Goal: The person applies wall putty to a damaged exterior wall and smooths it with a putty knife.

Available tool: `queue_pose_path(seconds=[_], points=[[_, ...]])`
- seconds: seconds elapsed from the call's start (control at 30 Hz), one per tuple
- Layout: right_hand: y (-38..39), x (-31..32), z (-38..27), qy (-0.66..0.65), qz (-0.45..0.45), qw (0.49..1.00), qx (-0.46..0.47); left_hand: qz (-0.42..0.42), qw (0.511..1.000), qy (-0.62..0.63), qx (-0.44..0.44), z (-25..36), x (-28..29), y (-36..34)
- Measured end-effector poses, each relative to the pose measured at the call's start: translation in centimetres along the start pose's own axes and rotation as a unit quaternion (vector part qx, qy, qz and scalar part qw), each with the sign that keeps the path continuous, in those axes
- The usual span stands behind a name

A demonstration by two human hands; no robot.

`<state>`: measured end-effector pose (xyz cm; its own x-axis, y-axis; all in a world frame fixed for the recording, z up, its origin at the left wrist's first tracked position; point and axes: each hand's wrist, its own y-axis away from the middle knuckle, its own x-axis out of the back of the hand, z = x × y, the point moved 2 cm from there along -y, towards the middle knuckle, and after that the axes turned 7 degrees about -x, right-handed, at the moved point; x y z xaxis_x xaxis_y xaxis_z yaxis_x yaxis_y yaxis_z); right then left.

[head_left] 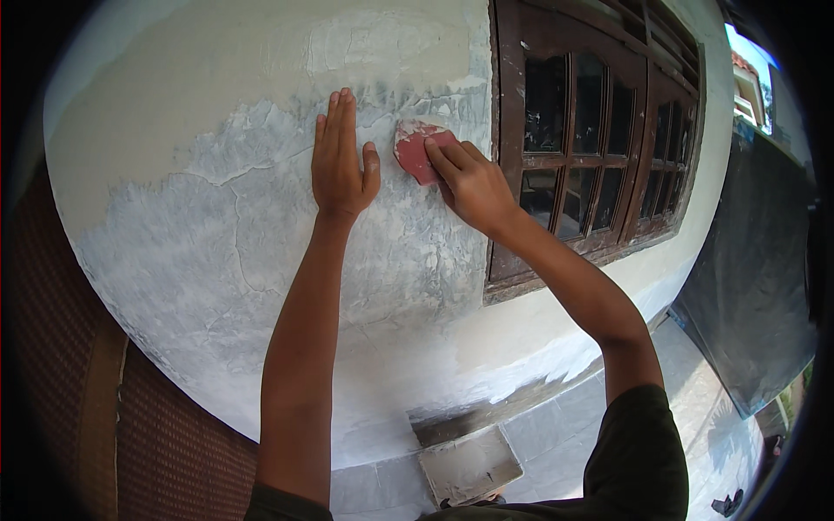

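My left hand (340, 165) lies flat on the wall (287, 234), fingers pointing up and the thumb apart. To its right, my right hand (473, 187) grips a flat red putty scraper (413, 156) between thumb and fingers. White filler is smeared along the scraper's upper left edge, and its face is close to the wall; whether it touches cannot be made out. Around both hands the wall is patchy grey and white, with cracks and peeled paint. Smooth cream paint covers the part higher up.
A brown wooden window (582, 148) with glass panes borders the work area on the right. Below, a rectangular tray (472, 464) with pale residue stands on the grey tiled floor (552, 434). Brown woven panels (178, 434) are at lower left, a dark sheet (743, 269) at right.
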<state>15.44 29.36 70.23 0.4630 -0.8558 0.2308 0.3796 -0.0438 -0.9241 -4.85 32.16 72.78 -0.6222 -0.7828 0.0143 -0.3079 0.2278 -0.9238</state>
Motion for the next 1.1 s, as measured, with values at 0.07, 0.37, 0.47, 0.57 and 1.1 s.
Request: queue_pose_path(seconds=[0.07, 0.37, 0.47, 0.57, 1.1], points=[[-2.0, 1.3, 0.6, -0.021, 0.029, 0.999, -0.033, -0.008, 1.0, -0.005, 0.0, -0.2, 0.1, 0.0], [-2.8, -1.1, 4.7, 0.077, 0.021, 0.996, -0.049, -0.003, 1.0, -0.014, -0.011, 0.0, -0.5, -0.1], [1.2, -0.6, 0.8, 0.009, -0.018, 1.0, 0.006, -0.001, 1.0, -0.025, -0.017, -0.1, -0.4, -0.1], [-3.8, 2.4, 2.0, 0.003, 0.048, 0.998, -0.04, -0.007, 1.0, -0.016, -0.018, 0.0, -0.2, -0.3], [-7.6, 2.8, 4.6, 0.053, 0.1, 0.992, -0.056, -0.004, 1.0, -0.012, -0.021, 0.6, -0.7, -0.7]])
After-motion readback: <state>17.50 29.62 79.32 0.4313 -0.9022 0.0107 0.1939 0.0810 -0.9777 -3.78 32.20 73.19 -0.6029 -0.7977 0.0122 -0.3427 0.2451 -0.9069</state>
